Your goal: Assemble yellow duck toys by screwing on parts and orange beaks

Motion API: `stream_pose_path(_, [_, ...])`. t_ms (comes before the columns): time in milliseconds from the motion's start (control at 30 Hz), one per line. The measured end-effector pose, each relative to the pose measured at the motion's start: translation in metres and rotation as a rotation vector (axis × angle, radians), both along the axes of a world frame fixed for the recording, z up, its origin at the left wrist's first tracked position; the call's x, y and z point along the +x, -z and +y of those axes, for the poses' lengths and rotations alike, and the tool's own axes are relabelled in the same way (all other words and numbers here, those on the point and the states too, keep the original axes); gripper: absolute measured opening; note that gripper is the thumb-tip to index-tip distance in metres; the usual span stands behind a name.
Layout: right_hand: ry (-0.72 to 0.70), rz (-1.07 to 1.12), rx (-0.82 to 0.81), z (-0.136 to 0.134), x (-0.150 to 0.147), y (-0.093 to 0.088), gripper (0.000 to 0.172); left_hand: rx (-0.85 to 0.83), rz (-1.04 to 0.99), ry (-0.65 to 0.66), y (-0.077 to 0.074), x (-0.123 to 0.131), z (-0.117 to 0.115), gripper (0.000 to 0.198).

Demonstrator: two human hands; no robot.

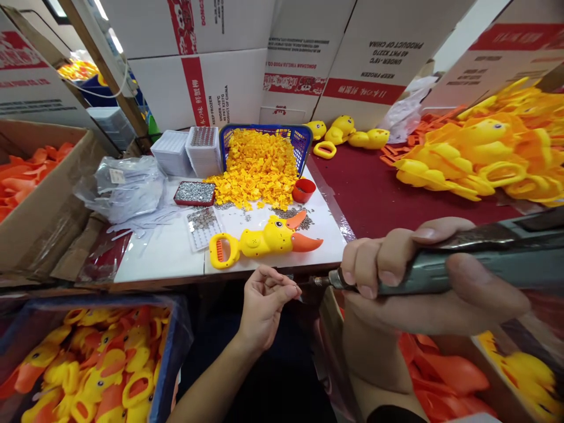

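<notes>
My right hand [423, 276] is wrapped round a grey electric screwdriver [476, 258], held level with its bit pointing left. My left hand [264, 302] pinches something tiny at the bit's tip; it is too small to name. Both hands hover just in front of the table's near edge. On the white board [163, 258] ahead lies a yellow duck toy [264, 238] with an orange beak and a handle, on its side. A red tray of small screws [194, 192] and a gridded screw plate [202, 226] sit behind it.
A blue basket [304, 138] spills small yellow parts onto the board, next to a red cup [304, 189]. Bins of finished ducks [101, 364] and orange beaks [445, 376] stand below. More ducks pile at right [484, 153]. Cardboard boxes [211, 82] wall the back.
</notes>
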State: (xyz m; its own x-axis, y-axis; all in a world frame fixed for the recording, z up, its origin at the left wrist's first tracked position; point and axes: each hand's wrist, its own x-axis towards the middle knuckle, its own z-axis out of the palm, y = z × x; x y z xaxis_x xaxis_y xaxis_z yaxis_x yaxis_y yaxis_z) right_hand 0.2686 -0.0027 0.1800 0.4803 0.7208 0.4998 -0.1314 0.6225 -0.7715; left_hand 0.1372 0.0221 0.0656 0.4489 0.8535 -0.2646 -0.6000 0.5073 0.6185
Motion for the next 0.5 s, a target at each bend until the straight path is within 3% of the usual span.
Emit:
stream_pose_path(233, [-0.002, -0.004, 0.028, 0.0007, -0.0066, 0.0047, 0.013, -0.004, 0.014, -0.043, -0.0013, -0.0046, 0.0013, 0.048])
stream_pose_path(500, [-0.006, -0.026, 0.015, -0.0003, -0.0068, 0.0050, 0.017, 0.029, 0.000, 0.016, -0.0029, -0.0075, -0.0003, 0.043])
